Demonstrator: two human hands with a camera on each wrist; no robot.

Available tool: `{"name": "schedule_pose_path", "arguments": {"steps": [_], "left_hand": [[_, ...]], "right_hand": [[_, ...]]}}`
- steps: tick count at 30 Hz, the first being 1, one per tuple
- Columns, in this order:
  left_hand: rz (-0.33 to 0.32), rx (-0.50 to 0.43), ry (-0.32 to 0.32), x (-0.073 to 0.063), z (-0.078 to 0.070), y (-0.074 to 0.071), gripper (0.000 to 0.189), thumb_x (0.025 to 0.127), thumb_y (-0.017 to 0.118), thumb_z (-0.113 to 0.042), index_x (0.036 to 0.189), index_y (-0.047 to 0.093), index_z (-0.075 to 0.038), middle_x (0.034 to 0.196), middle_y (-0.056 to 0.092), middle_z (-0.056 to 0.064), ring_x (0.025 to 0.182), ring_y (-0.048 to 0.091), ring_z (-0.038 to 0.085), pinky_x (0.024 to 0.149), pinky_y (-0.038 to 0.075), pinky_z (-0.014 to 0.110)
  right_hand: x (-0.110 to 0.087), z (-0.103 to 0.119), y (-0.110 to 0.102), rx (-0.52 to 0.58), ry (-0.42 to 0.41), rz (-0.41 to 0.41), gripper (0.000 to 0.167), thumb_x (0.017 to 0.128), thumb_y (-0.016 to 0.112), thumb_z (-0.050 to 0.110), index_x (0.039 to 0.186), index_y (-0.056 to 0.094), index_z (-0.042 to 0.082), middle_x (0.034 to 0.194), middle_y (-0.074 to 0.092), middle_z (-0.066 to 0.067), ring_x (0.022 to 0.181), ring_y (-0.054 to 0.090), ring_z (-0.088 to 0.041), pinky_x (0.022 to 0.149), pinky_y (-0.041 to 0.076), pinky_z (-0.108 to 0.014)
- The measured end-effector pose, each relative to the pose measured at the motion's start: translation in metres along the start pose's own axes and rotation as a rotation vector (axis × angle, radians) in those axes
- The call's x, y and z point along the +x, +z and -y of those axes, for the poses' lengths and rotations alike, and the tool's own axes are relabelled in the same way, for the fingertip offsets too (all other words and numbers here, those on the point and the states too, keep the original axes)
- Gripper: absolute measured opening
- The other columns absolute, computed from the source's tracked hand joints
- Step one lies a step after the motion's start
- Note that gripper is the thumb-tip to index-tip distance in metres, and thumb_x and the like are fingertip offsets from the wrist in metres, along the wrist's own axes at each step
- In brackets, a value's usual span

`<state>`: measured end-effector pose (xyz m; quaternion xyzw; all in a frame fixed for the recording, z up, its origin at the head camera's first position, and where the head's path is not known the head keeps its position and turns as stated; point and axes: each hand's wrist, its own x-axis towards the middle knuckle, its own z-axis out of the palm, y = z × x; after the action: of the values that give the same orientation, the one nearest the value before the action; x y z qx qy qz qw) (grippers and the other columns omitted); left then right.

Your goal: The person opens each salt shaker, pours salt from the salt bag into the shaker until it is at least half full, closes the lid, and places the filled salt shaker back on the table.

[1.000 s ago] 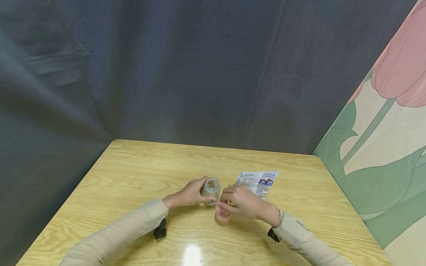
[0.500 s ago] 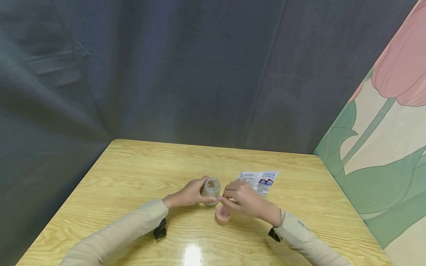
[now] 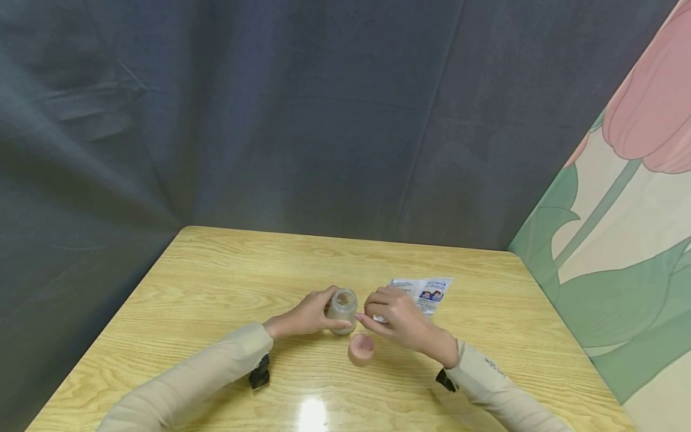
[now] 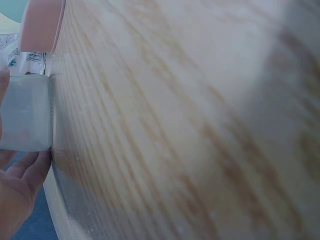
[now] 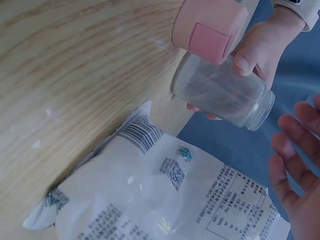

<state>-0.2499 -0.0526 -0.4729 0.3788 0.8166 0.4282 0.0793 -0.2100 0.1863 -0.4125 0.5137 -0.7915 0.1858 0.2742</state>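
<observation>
My left hand grips a clear glass jar that stands upright on the table with its mouth uncovered. In the right wrist view the jar looks see-through, with nothing distinct inside. Just in front of it sits a pink cap, which shows a darker pink flap on its side. My right hand hovers right of the jar, apart from the cap. Its fingers are loosely bent and hold nothing. A white printed bag lies behind that hand, partly covered by it.
A wood-grain table carries everything. Behind it hangs a dark curtain, and a wall with painted tulips borders the right side. Black straps are worn at both wrists.
My right hand has moved up and to the right, away from the pink cap, which now shows fully. My left hand and the jar have stayed in place.
</observation>
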Motion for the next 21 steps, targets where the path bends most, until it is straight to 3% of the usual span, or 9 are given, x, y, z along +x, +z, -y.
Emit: {"name": "schedule_pose_path", "arguments": {"steps": [9,15,21], "left_hand": [[-0.001,0.012,-0.027,-0.0001,-0.0002,0.0006,0.062,0.089,0.076,-0.034,0.137,0.048,-0.005,0.123,0.063,0.005,0.108,0.062,0.015,0.087,0.051,0.029],[-0.008,0.008,-0.025,-0.0004,-0.0008,0.0006,0.062,0.090,0.076,-0.032,0.136,0.048,-0.003,0.124,0.063,0.007,0.110,0.062,0.018,0.089,0.051,0.031],[0.000,0.000,-0.031,-0.0005,-0.0013,0.0008,0.062,0.090,0.075,-0.033,0.137,0.048,-0.002,0.126,0.062,0.008,0.112,0.061,0.020,0.091,0.051,0.033]], "right_hand": [[-0.0005,-0.0029,-0.0031,-0.029,0.018,-0.076,0.015,0.091,0.074,0.023,0.079,0.070,0.015,0.083,0.067,0.004,0.077,0.061,-0.013,0.069,0.050,-0.030],[-0.0009,-0.0032,-0.0056,-0.071,0.055,-0.118,0.012,0.093,0.071,0.023,0.084,0.070,0.014,0.085,0.068,0.004,0.080,0.060,-0.015,0.072,0.048,-0.032],[0.0008,-0.0043,-0.0062,-0.078,0.010,-0.241,0.021,0.098,0.064,0.025,0.082,0.071,0.013,0.081,0.068,0.003,0.075,0.061,-0.015,0.067,0.048,-0.032]]}}
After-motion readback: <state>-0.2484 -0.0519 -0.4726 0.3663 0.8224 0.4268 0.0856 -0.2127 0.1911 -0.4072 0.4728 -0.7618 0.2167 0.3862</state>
